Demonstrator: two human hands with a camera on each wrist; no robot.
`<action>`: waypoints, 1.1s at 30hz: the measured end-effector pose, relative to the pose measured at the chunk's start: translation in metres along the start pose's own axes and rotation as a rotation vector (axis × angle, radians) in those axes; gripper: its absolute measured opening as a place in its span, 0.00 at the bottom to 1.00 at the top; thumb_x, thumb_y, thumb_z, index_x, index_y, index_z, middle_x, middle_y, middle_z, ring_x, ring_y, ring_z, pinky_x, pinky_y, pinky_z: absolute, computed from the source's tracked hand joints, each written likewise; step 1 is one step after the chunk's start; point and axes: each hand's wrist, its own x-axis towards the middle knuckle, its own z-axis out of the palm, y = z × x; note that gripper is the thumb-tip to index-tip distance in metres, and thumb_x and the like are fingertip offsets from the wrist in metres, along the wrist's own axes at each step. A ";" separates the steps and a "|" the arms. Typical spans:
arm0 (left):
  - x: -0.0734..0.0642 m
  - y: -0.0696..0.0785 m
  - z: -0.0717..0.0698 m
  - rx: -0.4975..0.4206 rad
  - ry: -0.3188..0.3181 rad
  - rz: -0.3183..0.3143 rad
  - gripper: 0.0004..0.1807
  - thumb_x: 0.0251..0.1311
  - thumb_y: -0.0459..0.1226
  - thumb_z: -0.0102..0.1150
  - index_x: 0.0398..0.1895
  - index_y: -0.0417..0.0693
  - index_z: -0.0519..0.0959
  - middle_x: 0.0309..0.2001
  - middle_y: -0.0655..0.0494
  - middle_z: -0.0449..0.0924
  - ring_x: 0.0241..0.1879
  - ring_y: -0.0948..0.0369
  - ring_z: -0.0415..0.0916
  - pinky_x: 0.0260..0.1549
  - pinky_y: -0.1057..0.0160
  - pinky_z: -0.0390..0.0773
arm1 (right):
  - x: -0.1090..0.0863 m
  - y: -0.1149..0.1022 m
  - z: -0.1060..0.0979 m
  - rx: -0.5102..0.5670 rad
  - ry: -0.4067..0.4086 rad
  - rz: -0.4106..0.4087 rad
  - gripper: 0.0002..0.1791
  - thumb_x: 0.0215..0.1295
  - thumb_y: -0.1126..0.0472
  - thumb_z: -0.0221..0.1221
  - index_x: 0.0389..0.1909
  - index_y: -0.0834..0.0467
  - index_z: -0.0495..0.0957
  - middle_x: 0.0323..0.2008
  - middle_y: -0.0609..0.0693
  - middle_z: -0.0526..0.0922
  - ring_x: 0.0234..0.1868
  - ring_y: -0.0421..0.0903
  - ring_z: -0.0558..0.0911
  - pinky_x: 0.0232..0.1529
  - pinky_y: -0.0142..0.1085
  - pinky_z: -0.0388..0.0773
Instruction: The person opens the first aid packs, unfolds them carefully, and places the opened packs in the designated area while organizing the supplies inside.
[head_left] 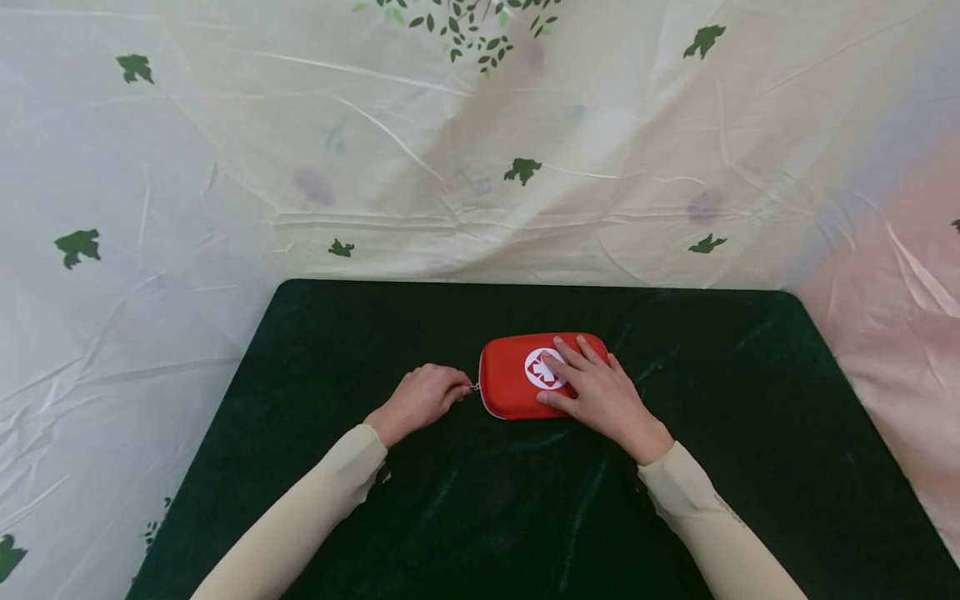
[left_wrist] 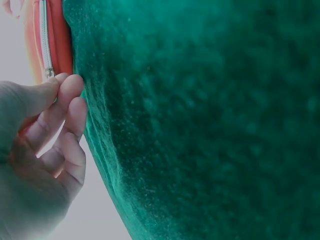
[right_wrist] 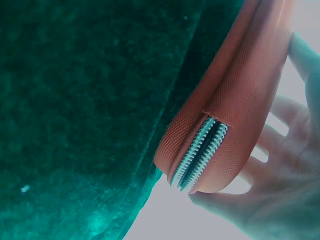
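A red zip case (head_left: 506, 379) with a round white emblem (head_left: 543, 369) lies flat on the dark green table. At the case's left end, my left hand (head_left: 423, 398) pinches the small zipper pull between thumb and forefinger. The left wrist view shows the silvery zipper (left_wrist: 45, 40) running up to the slider just above those fingertips. My right hand (head_left: 603, 400) rests on top of the case's right half with its fingers spread and partly covers the emblem. In the right wrist view, the zipper teeth (right_wrist: 200, 152) stand parted at one end of the case.
Dark green velvety cloth (head_left: 480, 517) covers the table around the case. A pale curtain (head_left: 420, 167) with green leaf shapes hangs behind the table's far edge and along both sides.
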 end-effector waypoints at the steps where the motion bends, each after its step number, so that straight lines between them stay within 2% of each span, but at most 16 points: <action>1: -0.001 0.002 -0.001 -0.003 -0.006 0.004 0.08 0.72 0.45 0.61 0.48 0.58 0.85 0.34 0.71 0.80 0.27 0.71 0.76 0.30 0.64 0.79 | 0.000 0.000 0.000 0.001 0.000 0.000 0.43 0.69 0.34 0.60 0.80 0.45 0.62 0.82 0.51 0.53 0.82 0.62 0.46 0.73 0.71 0.47; 8: -0.009 0.032 -0.019 0.018 -0.045 0.032 0.07 0.71 0.41 0.61 0.46 0.52 0.85 0.34 0.65 0.82 0.27 0.69 0.76 0.30 0.64 0.79 | 0.000 -0.001 0.001 0.002 0.000 0.002 0.43 0.68 0.34 0.61 0.80 0.45 0.62 0.82 0.51 0.53 0.82 0.62 0.46 0.72 0.72 0.47; 10: -0.012 0.042 -0.023 0.032 -0.051 0.020 0.06 0.71 0.39 0.61 0.46 0.51 0.85 0.34 0.65 0.82 0.27 0.69 0.76 0.31 0.63 0.80 | 0.000 -0.002 0.001 -0.001 -0.001 0.003 0.43 0.68 0.34 0.61 0.80 0.45 0.62 0.82 0.51 0.53 0.82 0.62 0.46 0.72 0.72 0.47; 11: -0.012 0.038 -0.019 0.045 -0.050 0.035 0.07 0.72 0.41 0.61 0.46 0.52 0.85 0.35 0.64 0.83 0.28 0.69 0.76 0.32 0.63 0.79 | 0.000 -0.002 0.001 -0.001 -0.001 0.003 0.43 0.68 0.34 0.61 0.80 0.45 0.62 0.82 0.51 0.53 0.82 0.62 0.46 0.72 0.72 0.47; 15: -0.016 0.046 -0.022 0.054 -0.050 0.019 0.07 0.71 0.39 0.61 0.46 0.51 0.85 0.36 0.64 0.83 0.28 0.70 0.77 0.33 0.63 0.80 | 0.000 -0.002 0.001 -0.005 -0.002 0.005 0.43 0.69 0.34 0.60 0.80 0.45 0.62 0.82 0.51 0.53 0.82 0.63 0.46 0.73 0.71 0.47; 17: -0.017 0.043 -0.019 0.045 -0.048 0.035 0.07 0.71 0.39 0.61 0.46 0.51 0.85 0.36 0.63 0.84 0.29 0.70 0.77 0.34 0.64 0.80 | 0.000 -0.002 0.001 -0.007 -0.002 0.005 0.43 0.69 0.34 0.60 0.80 0.45 0.62 0.82 0.51 0.53 0.82 0.63 0.46 0.73 0.71 0.47; 18: -0.018 0.047 -0.021 0.028 -0.051 0.020 0.06 0.70 0.38 0.62 0.46 0.52 0.85 0.35 0.64 0.83 0.28 0.71 0.77 0.33 0.64 0.80 | 0.000 -0.003 0.001 -0.008 -0.002 0.005 0.43 0.69 0.34 0.60 0.80 0.45 0.62 0.82 0.51 0.53 0.82 0.63 0.46 0.73 0.71 0.47; 22: -0.015 0.029 -0.008 0.007 -0.046 0.032 0.06 0.70 0.41 0.63 0.46 0.54 0.85 0.36 0.67 0.82 0.28 0.73 0.76 0.33 0.65 0.80 | 0.001 -0.001 0.001 -0.010 -0.003 0.000 0.43 0.69 0.35 0.60 0.80 0.45 0.62 0.82 0.51 0.53 0.82 0.63 0.46 0.72 0.72 0.47; 27: -0.011 0.011 0.007 0.032 -0.008 0.063 0.07 0.70 0.44 0.63 0.46 0.58 0.85 0.36 0.69 0.82 0.28 0.74 0.76 0.31 0.64 0.80 | 0.003 0.001 0.000 -0.010 -0.006 -0.001 0.43 0.68 0.34 0.61 0.80 0.45 0.61 0.82 0.51 0.53 0.82 0.63 0.45 0.72 0.72 0.47; 33: -0.011 0.007 0.014 0.057 -0.014 0.061 0.07 0.70 0.45 0.63 0.47 0.60 0.85 0.37 0.70 0.83 0.30 0.75 0.76 0.33 0.64 0.80 | 0.005 0.003 -0.001 -0.018 -0.006 -0.002 0.43 0.68 0.34 0.60 0.80 0.45 0.61 0.82 0.51 0.53 0.82 0.63 0.46 0.72 0.72 0.48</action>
